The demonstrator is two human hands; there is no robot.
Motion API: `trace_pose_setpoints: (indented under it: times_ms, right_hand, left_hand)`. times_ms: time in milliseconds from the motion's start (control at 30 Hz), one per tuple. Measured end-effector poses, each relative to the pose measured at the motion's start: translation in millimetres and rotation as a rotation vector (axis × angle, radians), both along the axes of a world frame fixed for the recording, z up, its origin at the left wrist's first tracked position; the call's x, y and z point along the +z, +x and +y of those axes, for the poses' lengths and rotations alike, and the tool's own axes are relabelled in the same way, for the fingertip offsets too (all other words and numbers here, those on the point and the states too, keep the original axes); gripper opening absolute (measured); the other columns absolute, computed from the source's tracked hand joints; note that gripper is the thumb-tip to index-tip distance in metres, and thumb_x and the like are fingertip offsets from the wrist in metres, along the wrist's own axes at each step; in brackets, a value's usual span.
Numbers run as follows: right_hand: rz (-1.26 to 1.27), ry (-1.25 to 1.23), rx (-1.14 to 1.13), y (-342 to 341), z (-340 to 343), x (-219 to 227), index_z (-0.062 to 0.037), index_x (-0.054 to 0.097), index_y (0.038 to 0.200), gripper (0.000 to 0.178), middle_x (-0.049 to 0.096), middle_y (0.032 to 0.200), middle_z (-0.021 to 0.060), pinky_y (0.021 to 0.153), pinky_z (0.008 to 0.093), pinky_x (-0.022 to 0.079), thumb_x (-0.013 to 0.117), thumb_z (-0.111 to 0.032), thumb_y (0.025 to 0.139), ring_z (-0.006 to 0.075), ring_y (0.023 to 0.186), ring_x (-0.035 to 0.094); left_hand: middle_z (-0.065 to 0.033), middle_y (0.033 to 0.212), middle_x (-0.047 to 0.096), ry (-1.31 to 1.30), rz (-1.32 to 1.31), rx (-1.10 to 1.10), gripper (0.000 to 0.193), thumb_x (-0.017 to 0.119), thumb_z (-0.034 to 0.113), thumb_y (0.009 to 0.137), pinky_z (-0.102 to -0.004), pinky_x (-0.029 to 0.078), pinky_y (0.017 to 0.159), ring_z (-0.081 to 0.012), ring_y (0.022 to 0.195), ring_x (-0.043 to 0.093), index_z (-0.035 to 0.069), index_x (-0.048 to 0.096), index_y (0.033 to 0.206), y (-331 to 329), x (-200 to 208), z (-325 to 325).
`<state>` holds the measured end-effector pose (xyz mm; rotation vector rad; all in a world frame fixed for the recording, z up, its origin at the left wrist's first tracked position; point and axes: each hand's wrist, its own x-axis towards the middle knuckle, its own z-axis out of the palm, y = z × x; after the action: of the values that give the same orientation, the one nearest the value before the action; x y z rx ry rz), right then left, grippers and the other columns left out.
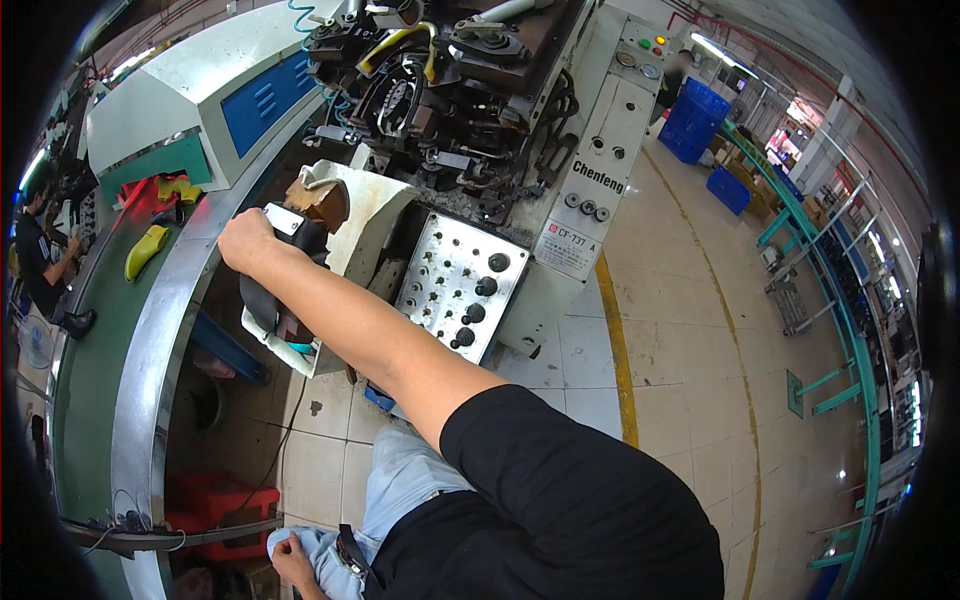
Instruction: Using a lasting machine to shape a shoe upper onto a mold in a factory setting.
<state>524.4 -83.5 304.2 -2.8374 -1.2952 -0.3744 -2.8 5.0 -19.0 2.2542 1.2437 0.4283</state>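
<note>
My right arm reaches across to the upper left. My right hand (248,242) is closed around a dark shoe last (284,220) with a pale metal plate on top; its lower part is partly hidden by my wrist. The last is over a white, worn-edged holder (350,225), where a brown, leather-like piece (325,203) sits just beyond my hand. Low in the picture, my left hand (291,562) rests by the thigh of my light blue trousers, loosely open, with nothing visible in it.
A machine (440,110) with dark metal parts stands ahead, with a knobbed control panel (465,285) to its lower right. Left runs a green conveyor (100,400) bearing a yellow last (148,252). Another person (45,245) works beyond it. A red stool (225,510) is lower left.
</note>
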Motion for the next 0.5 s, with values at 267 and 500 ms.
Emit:
trace_pose_setpoints:
  times_ms: [267,500]
  right_hand:
    - [0.001,0.003,0.006,-1.4,0.3,0.4,-0.0194,0.076,0.113,0.029,0.074,0.116,0.0028,0.084,0.0427,0.052,0.054,-0.024,0.095,0.0233,0.107,0.070]
    - [-0.076,0.080,0.042,-1.9,-3.5,-2.3,-0.0156,0.080,0.100,0.026,0.076,0.104,0.0070,0.078,0.0416,0.056,0.057,-0.022,0.090,0.0255,0.098,0.073]
  left_hand:
    - [-0.0185,0.071,0.068,-0.008,-0.016,-0.039,0.040,0.075,0.034,0.087,-0.0414,0.049,0.064,-0.0285,0.065,0.063,-0.004,0.070,0.078,-2.1,-5.9,4.6]
    - [-0.0174,0.071,0.068,0.003,0.008,0.004,0.041,0.075,0.034,0.087,-0.0410,0.049,0.064,-0.0260,0.063,0.062,-0.005,0.070,0.077,-1.8,-1.9,1.5]
